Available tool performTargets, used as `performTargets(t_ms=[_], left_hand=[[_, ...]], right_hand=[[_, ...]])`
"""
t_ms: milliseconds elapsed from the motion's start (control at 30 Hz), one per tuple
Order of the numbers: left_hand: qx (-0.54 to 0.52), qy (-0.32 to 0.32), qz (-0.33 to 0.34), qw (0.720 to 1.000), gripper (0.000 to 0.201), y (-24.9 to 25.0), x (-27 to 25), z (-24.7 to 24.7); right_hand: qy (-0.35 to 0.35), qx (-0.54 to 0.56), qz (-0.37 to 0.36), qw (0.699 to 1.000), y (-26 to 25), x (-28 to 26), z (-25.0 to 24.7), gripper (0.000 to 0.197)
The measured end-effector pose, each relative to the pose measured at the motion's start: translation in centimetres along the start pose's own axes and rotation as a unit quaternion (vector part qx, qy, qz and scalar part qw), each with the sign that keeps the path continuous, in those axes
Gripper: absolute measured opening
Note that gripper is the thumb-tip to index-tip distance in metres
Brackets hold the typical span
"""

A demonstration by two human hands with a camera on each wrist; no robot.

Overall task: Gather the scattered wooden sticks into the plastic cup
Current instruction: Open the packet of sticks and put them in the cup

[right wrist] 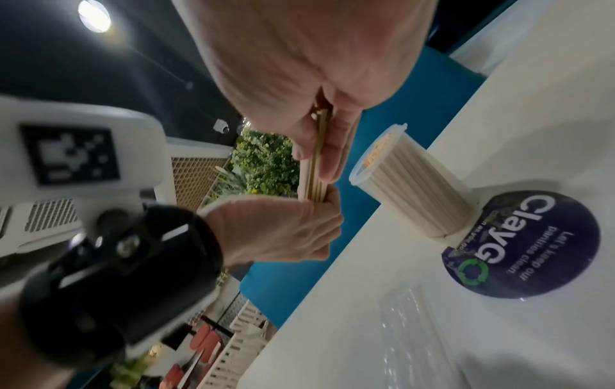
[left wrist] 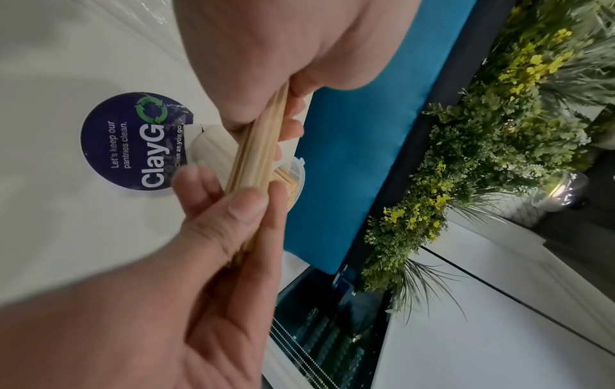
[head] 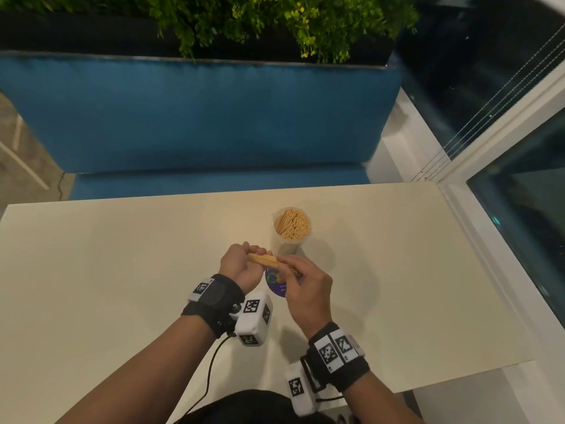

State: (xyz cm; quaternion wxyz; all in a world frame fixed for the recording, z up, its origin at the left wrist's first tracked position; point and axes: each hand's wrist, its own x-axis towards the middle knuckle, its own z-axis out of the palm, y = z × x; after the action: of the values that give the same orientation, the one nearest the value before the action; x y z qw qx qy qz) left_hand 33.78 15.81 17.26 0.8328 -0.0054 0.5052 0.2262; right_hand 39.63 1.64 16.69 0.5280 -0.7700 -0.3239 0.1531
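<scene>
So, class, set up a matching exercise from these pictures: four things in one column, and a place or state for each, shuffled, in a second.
Things:
1. bundle of sticks
2. plastic cup
3. round sticker
4. sofa

Places or states:
A. stuck flat on the table
B. beyond the table's far edge
C. held by the left hand and right hand
D. upright, packed with sticks

Pairs: 1-C, 2-D, 3-A, 4-B

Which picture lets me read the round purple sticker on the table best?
The left wrist view: the sticker faces the camera and only its edge is hidden. The right wrist view shows it upside down beside the cup. In the head view the right hand covers part of it.
</scene>
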Motion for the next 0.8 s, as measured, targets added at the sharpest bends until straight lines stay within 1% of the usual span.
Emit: performTargets(t_ms=[67,133,167,233,267,300,333,367,400,433,467,500,533,567,633,667,733,800], left_hand=[[0.001,-0.033,-0.02,0.999,0.023,0.1,0.0,0.3],[-0.006,-0.065,-0.028,0.997,0.013,0.4,-0.3,0.8],[-0.008,-0.085,-0.025,0.996,0.012,0.5,-0.5,1.1],[0.019,-0.108,-0.001,0.994,0.032,0.9,-0.5,1.3],[0.036,-0.103,0.015,0.994,0.039,1.0,-0.4,1.5],[0.067,-0.087,0.034,0.993,0.04,1.1,-0.1,1.7],[0.126,-0.062,0.065,0.988,0.037,1.0,0.3,1.9],[0.217,-0.032,0.101,0.97,0.033,0.8,0.9,2.0],[0.327,-0.008,0.137,0.935,0.035,0.6,1.5,2.1],[0.439,0.0,0.17,0.882,0.047,0.4,2.1,2.1],[0.533,-0.007,0.196,0.823,0.064,0.2,2.7,2.1],[0.602,-0.021,0.215,0.769,0.082,0.0,3.0,2.0],[0.646,-0.041,0.235,0.725,0.095,-0.1,3.1,2.0],[0.666,-0.06,0.252,0.699,0.101,-0.2,3.0,2.0],[0.681,-0.093,0.288,0.667,0.096,-0.5,3.0,2.2],[0.682,-0.104,0.304,0.657,0.093,-0.6,3.0,2.4],[0.68,-0.119,0.334,0.642,0.092,-0.7,3.3,2.4],[0.677,-0.119,0.346,0.638,0.097,-0.9,3.9,2.3]], right_hand=[[0.003,0.029,0.05,0.998,0.0,1.2,-0.7,0.017],[0.004,0.066,0.101,0.993,-0.2,2.6,-1.8,0.016],[0.003,0.086,0.126,0.988,-0.3,3.4,-2.3,0.015],[0.008,0.121,0.155,0.98,-0.2,5.3,-3.7,0.016],[0.011,0.133,0.161,0.978,-0.1,6.3,-4.4,0.016],[0.015,0.144,0.163,0.976,-0.1,7.2,-5.0,0.018],[0.019,0.147,0.162,0.976,-0.1,8.1,-5.6,0.019],[0.023,0.147,0.163,0.975,-0.1,8.9,-6.1,0.019],[0.026,0.137,0.165,0.976,0.0,9.7,-6.4,0.019],[0.026,0.124,0.171,0.977,0.3,10.3,-6.6,0.019],[0.021,0.104,0.176,0.979,0.6,10.8,-6.6,0.019],[0.013,0.085,0.182,0.98,1.0,11.1,-6.6,0.018],[0.004,0.061,0.188,0.98,1.3,11.4,-6.5,0.017],[-0.007,0.034,0.192,0.981,1.6,11.5,-6.4,0.016],[-0.028,-0.033,0.182,0.982,1.6,11.8,-6.4,0.014],[-0.039,-0.063,0.171,0.982,1.4,12.1,-6.4,0.013],[-0.062,-0.106,0.145,0.982,0.7,13.0,-6.4,0.013],[-0.089,-0.155,0.11,0.978,-0.2,14.1,-5.9,0.012]])
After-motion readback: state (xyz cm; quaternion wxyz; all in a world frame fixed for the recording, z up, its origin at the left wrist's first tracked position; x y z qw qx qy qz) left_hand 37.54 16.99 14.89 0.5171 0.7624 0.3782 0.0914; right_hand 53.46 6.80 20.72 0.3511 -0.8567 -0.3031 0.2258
